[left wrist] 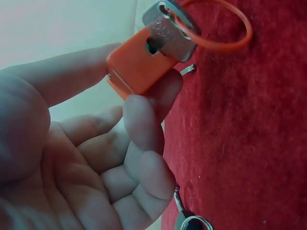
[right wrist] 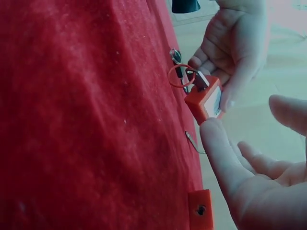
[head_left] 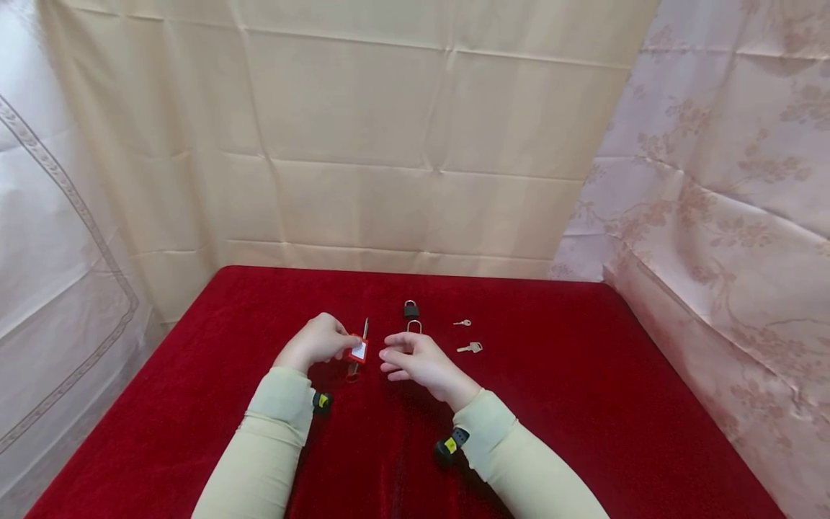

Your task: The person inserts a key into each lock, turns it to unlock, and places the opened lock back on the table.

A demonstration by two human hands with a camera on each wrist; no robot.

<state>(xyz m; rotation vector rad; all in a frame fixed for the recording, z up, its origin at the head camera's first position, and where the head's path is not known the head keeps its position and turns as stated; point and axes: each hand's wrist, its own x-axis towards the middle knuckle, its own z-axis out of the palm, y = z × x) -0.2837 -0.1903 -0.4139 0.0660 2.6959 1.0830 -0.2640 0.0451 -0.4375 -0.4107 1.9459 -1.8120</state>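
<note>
My left hand [head_left: 319, 342] pinches a red-orange padlock [head_left: 359, 350] with a white label between thumb and fingers. A key [left wrist: 170, 36] sits in the keyhole of its base, and a red-orange ring [left wrist: 242, 21] hangs from that key. In the head view the metal shackle [head_left: 366, 329] points away from me. Just to the right, my right hand [head_left: 421, 360] holds nothing, fingers loosely spread; in its wrist view a fingertip comes right up to the padlock's corner. Behind this hand another shackle [head_left: 414, 326] shows; an orange lock body [right wrist: 200, 211] appears in the right wrist view.
A black padlock [head_left: 411, 310] lies farther back on the red cloth-covered table [head_left: 570, 404]. To the right are a small key [head_left: 462, 323] and a larger key [head_left: 470, 347]. A ringed metal piece [left wrist: 192, 221] shows low in the left wrist view. Beige curtains [head_left: 415, 130] hang behind.
</note>
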